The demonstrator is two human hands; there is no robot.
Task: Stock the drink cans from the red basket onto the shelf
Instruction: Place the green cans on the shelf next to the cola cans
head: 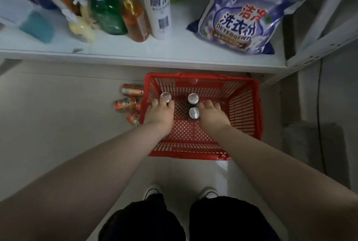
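The red basket stands on the floor under the white shelf. Three drink cans stand upright inside it, silver tops up. My left hand reaches into the basket, its fingers curled around the near side of the left can. My right hand is also inside, fingers bent downward, right beside the two other cans. Its thumb side touches the nearer one. Whatever lies under that palm is hidden.
Several orange cans lie on their sides on the floor left of the basket. On the shelf stand a white bottle, coloured soap bottles and a detergent bag. A metal shelf post rises at right. My shoes are behind the basket.
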